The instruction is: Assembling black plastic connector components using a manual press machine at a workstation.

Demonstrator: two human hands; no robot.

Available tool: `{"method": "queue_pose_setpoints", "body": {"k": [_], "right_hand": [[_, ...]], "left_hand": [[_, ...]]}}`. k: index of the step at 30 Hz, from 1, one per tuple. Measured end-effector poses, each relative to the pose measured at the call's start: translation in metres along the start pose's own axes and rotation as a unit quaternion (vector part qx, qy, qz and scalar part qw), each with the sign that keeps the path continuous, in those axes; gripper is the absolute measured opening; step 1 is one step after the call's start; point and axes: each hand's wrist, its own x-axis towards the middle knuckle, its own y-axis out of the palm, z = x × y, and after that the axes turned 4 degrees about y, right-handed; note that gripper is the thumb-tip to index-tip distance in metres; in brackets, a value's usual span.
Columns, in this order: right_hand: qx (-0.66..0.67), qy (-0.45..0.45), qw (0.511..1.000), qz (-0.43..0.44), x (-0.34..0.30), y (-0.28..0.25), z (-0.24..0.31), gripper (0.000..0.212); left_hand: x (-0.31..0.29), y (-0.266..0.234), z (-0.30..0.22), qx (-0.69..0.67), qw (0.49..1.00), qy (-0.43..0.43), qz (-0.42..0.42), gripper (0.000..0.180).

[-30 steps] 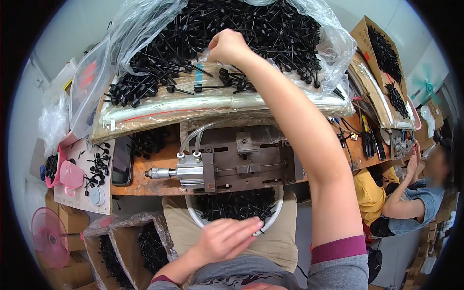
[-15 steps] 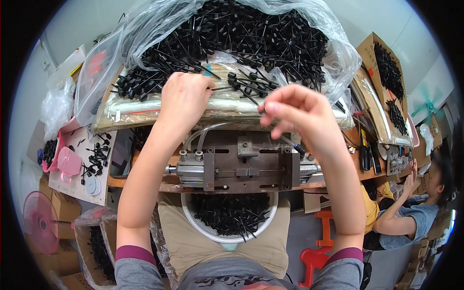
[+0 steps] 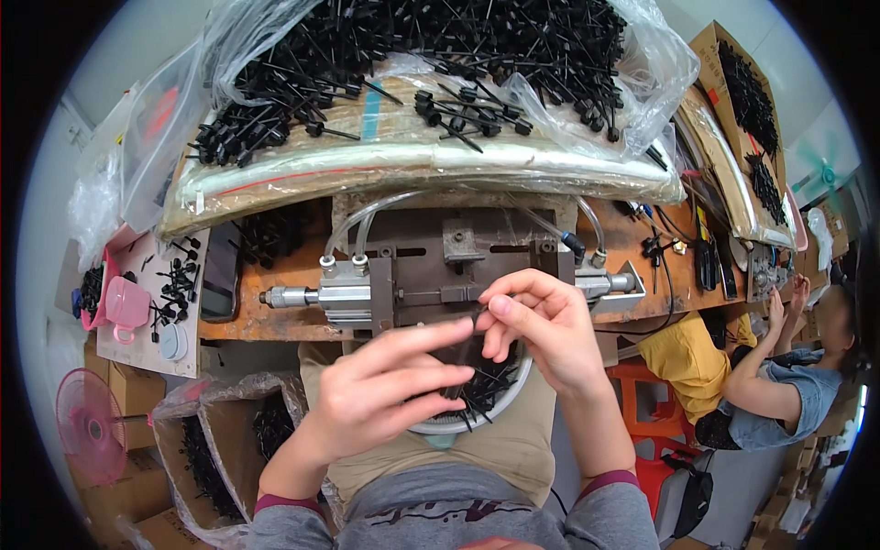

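My right hand (image 3: pixel 548 328) is in front of the clamping fixture, thumb and fingertips pinched on a thin black plastic stem part (image 3: pixel 468 346). The part hangs down, slightly blurred, over the bowl in my lap. From the left my left hand (image 3: pixel 380 387) reaches in, fingers stretched and apart, tips beside the part; its thumb is hidden. Below both hands the white bowl (image 3: pixel 522 380) holds many similar black parts. The dark metal fixture (image 3: pixel 426 240), with a silver cylinder on each side, stands on the bench just beyond.
A large heap of black parts (image 3: pixel 440 41) lies in clear plastic on a raised cardboard surface (image 3: pixel 312 174). Clear air hoses (image 3: pixel 344 225) run to the fixture. Pliers (image 3: pixel 706 261) lie at right. Lined boxes (image 3: pixel 220 449) stand lower left; a co-worker (image 3: pixel 779 385) sits at right.
Both hands have come back from the heap toward my lap, meeting over the bowl. The right fingers now pinch a black part; the left fingers have straightened beside it.
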Motion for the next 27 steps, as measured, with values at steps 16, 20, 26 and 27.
{"method": "queue_pose_setpoints", "body": {"k": [16, 20, 26, 27], "right_hand": [[-0.021, -0.039, 0.999, -0.023, -0.017, 0.014, -0.023, 0.020], [-0.088, -0.077, 0.993, -0.032, -0.019, 0.018, -0.022, 0.017], [-0.104, -0.102, 0.989, -0.035, -0.022, 0.020, -0.024, 0.014], [-0.112, -0.108, 0.987, -0.035, -0.022, 0.020, -0.024, 0.014]], "left_hand": [[-0.032, 0.024, 0.009, 0.034, 0.998, 0.054, 0.025, 0.027], [-0.034, 0.024, 0.006, 0.034, 0.998, 0.053, 0.027, 0.025], [-0.037, 0.022, 0.007, 0.036, 0.998, 0.051, 0.032, 0.023], [-0.036, 0.023, 0.008, 0.034, 0.998, 0.051, 0.029, 0.023]]}}
